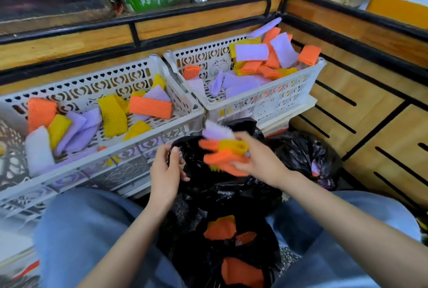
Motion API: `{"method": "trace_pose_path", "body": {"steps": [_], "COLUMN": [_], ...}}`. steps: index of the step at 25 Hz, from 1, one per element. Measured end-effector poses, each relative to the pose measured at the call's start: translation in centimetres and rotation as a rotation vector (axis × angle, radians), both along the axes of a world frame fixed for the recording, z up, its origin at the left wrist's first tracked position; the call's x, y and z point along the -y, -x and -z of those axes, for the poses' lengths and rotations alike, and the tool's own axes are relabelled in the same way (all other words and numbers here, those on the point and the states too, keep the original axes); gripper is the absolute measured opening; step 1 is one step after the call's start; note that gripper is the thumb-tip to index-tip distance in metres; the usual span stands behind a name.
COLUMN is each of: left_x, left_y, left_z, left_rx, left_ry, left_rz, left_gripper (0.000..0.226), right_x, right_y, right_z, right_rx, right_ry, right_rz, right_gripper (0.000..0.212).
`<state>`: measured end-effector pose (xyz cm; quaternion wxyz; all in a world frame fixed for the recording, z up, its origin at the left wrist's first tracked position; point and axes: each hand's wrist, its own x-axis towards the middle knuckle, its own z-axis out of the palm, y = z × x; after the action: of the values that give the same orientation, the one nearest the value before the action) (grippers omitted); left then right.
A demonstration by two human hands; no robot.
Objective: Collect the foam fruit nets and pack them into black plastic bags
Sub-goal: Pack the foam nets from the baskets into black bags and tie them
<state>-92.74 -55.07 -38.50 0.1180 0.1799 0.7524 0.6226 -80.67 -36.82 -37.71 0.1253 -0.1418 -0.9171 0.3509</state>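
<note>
My right hand [259, 160] grips a bunch of foam fruit nets [223, 151], orange, yellow and purple, just above the mouth of a black plastic bag [222, 192]. My left hand [165, 174] pinches that bag's rim on its left side. Between my knees, nearer to me, another black bag [199, 262] shows orange and yellow nets [221, 230] inside. More loose nets lie in the left white basket [139, 153] and are heaped in the right white basket [266, 98].
A tied black bag [308, 155] lies right of the open one, against a wooden slatted panel [370, 125]. A wooden counter with black rails [199, 17] runs behind the baskets, holding packed food bags. My jeans-clad knees flank the bags.
</note>
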Motion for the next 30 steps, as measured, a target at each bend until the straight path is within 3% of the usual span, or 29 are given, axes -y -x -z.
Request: {"method": "trace_pose_path", "body": {"steps": [3, 6, 10, 13, 16, 20, 25, 28, 30], "left_x": [1.1, 1.5, 1.5, 1.6, 1.8, 2.8, 4.4, 5.3, 5.8], "left_y": [0.6, 0.0, -1.2, -1.1, -0.9, 0.2, 3.3, 6.5, 10.0], "left_z": [0.5, 0.9, 0.8, 1.1, 1.5, 1.5, -0.9, -3.5, -4.6], "left_rx": [-0.078, -0.074, -0.017, 0.014, 0.018, -0.066, -0.53, -0.671, -0.726], "left_ry": [0.048, 0.023, -0.027, -0.019, 0.022, 0.163, 0.493, 0.439, 0.386], "left_rz": [-0.048, -0.013, 0.065, 0.055, 0.069, 0.204, 0.304, 0.267, 0.232], "left_gripper": [0.021, 0.021, 0.017, 0.016, 0.012, 0.012, 0.013, 0.035, 0.036], "right_x": [-0.3, -1.1, -0.4, 1.2, 1.7, 1.8, 3.1, 3.4, 3.5], "right_y": [-1.0, -1.5, -0.2, 0.1, 0.1, 0.2, 2.6, 6.9, 10.6], "right_z": [3.1, 3.7, 4.4, 6.9, 8.0, 3.9, -4.3, -6.7, -7.4], "right_rx": [0.406, 0.739, 0.673, 0.682, 0.758, 0.554, 0.04, -0.153, -0.192], "right_ry": [-0.286, -0.406, -0.443, -0.337, -0.224, -0.304, -0.364, -0.351, -0.355], "right_rz": [-0.068, -0.034, 0.21, 0.065, -0.075, -0.153, -0.14, -0.131, -0.136], "right_gripper": [0.069, 0.071, 0.066, 0.048, 0.044, 0.04, 0.025, 0.023, 0.027]}}
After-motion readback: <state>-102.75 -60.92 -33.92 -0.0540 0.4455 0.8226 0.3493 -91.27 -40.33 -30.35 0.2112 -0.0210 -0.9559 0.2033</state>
